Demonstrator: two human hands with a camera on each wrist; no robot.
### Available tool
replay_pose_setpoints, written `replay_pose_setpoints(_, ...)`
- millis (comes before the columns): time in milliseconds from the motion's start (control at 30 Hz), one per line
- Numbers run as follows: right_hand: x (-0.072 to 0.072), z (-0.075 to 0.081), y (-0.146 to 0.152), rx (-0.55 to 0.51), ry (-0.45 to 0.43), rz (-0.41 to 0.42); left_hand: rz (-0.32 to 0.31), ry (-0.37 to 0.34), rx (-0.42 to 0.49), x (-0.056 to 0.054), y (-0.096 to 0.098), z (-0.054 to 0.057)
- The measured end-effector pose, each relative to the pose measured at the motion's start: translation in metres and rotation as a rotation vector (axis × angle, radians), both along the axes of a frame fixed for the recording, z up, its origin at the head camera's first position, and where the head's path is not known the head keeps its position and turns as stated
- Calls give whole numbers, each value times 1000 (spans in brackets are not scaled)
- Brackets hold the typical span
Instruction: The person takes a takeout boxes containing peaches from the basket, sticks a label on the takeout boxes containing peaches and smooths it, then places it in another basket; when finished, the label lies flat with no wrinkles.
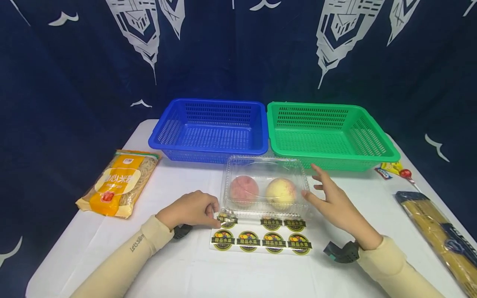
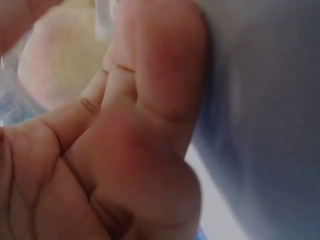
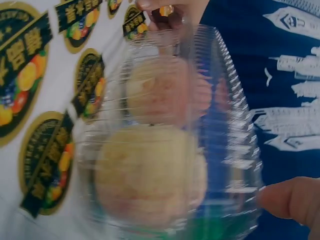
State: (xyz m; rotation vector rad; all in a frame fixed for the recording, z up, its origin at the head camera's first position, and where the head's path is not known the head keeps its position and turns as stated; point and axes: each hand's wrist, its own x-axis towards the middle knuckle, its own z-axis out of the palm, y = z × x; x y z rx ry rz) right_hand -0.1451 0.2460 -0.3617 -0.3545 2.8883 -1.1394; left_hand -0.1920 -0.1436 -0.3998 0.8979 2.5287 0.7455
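Observation:
A clear plastic clamshell box (image 1: 265, 165) holds a pink peach (image 1: 244, 189) and a yellowish peach (image 1: 281, 193). Just in front lies a white sheet of round fruit stickers (image 1: 261, 250), its back row overlapped by the box's front edge; one spot in that row is bare. My left hand (image 1: 191, 209) rests by the box's front left corner, fingers loosely bent, thumb at the sheet's edge. At the box's right side is my right hand (image 1: 333, 203), fingers spread and thumb at the rim. The right wrist view shows that thumb (image 3: 292, 200) beside the lid edge.
Behind the box stand a blue basket (image 1: 208, 156) and a green basket (image 1: 335, 159). A noodle bag (image 1: 121, 182) lies at the left. On the right are a long brown package (image 1: 436, 231), a red lollipop (image 1: 405, 174) and a yellow wrapper (image 1: 392, 167).

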Motion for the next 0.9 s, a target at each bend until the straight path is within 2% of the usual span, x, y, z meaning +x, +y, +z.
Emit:
replay_pose_setpoints(100, 9, 7, -6, 18, 144, 2, -50, -78, 32, 0, 4, -4)
replay_pose_setpoints(200, 17, 7, -15, -2, 358, 51, -104, -218, 69, 1, 4, -6)
replay_pose_setpoints(300, 24, 5, -28, -82, 550, 160, -129, -352, 99, 3, 5, -6)
replay_pose_setpoints(367, 28, 3, -38, -139, 616, 263, -140, -414, 116, 4, 6, -6)
replay_pose_setpoints(400, 30, 2, -44, -167, 621, 323, -143, -436, 126, 5, 6, -6)
replay_pose_setpoints(433, 33, 0, -49, -188, 613, 383, -146, -451, 136, 5, 7, -6)
replay_pose_setpoints(500, 38, -4, -60, -216, 534, 498, -153, -478, 149, 6, 9, -7)
replay_pose_setpoints(567, 43, -11, -71, -233, 411, 593, -152, -506, 165, 7, 11, -8)
replay_pose_setpoints(633, 47, -19, -82, -231, 261, 633, -145, -542, 182, 8, 12, -9)
replay_pose_setpoints(733, 47, -31, -97, -195, 129, 611, -137, -610, 211, 7, 12, -11)
replay_pose_setpoints(900, 39, -46, -111, -134, 78, 504, -143, -682, 247, 5, 13, -16)
